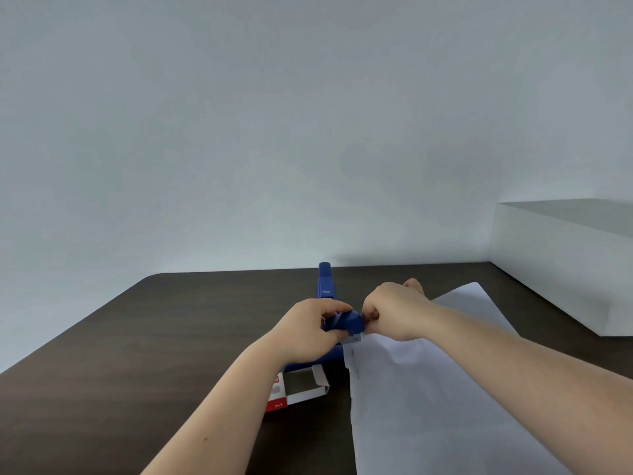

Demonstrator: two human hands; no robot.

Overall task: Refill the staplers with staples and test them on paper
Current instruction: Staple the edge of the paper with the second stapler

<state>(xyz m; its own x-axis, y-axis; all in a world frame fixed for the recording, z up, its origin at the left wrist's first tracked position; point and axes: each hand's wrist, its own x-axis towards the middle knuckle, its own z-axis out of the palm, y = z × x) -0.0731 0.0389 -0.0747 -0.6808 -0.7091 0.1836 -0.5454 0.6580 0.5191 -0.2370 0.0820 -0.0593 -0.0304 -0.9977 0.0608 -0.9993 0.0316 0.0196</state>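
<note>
Paper sits under the blue stapler; left hand grips it, right hand pinches the edge. Press straight down.

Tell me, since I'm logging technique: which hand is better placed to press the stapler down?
Left. The left hand already grips the blue stapler; the right hand is curled at the paper edge.

One head-worn wide-angle view looks forward and down, close over the dark table, facing a pale wall.
</note>
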